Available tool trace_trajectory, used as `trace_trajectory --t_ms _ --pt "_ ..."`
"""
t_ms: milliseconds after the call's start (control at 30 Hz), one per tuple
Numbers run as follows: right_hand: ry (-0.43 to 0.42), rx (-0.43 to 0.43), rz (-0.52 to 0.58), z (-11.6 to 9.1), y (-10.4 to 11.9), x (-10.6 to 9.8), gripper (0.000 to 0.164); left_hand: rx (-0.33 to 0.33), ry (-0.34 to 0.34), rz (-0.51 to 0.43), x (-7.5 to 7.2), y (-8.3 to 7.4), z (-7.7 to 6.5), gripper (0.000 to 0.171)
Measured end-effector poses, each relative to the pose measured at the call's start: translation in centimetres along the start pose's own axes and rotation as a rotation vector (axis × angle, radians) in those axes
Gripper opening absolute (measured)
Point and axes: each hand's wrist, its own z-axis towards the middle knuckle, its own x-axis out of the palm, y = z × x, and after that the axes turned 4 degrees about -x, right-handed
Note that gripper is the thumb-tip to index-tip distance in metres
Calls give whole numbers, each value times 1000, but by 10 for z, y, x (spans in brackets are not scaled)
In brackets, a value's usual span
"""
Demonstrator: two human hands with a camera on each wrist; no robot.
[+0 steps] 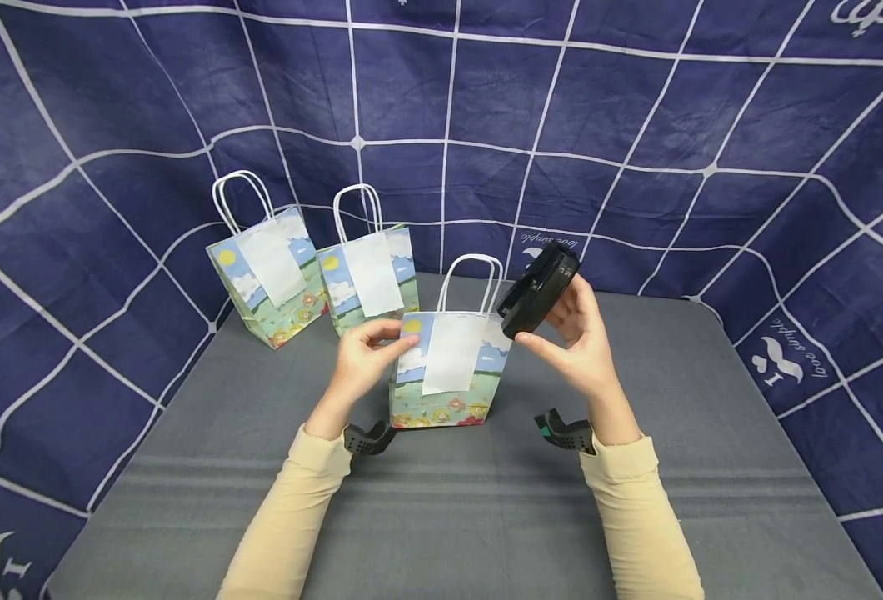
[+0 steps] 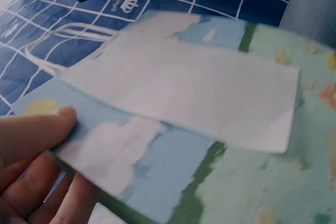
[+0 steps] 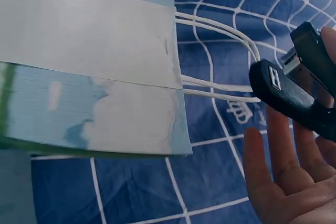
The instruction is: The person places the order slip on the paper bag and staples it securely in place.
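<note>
In the head view a paper gift bag (image 1: 439,410) with a sky-and-flower print stands on the table, its white handles up. A white sheet of paper (image 1: 452,354) lies flat against its front; the right wrist view shows a staple (image 3: 167,46) near the sheet's top edge. My left hand (image 1: 362,362) pinches the bag's upper left edge, thumb in front, fingers behind. My right hand (image 1: 580,346) holds a black stapler (image 1: 537,292) beside the bag's upper right corner. In the right wrist view the stapler (image 3: 294,90) is apart from the bag, its jaws spread.
Two similar bags, one at the far left (image 1: 308,304) and one nearer the middle (image 1: 332,287), stand behind, each with a white sheet on its front. A blue cloth (image 1: 636,108) with white lines hangs around the grey table (image 1: 486,517).
</note>
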Motion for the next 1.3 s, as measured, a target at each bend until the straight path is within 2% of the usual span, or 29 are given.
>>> trace_trajectory --t_ms 133,200,333,533,767,933,1167,1300 --pt "2 -3 19 -10 -5 -10 96 3 -53 -35 7 2 7 18" --pt "8 -2 28 -16 -7 -14 103 11 -92 -23 11 2 9 18" --pt "32 19 15 -29 -11 -23 107 26 -157 -4 17 1 14 18" --pt "23 158 -73 -49 -14 -36 101 39 -203 -66 24 5 25 17" --pt "71 269 -118 -75 -26 -51 101 79 -246 -137 33 10 37 17" --pt "97 350 -136 -93 -36 -59 100 90 -281 -141 40 11 40 17" --pt "123 545 -193 -114 -44 -68 98 105 -323 -118 50 12 43 17" --pt "152 587 -173 -123 -49 -71 96 119 -352 -97 55 15 45 16"
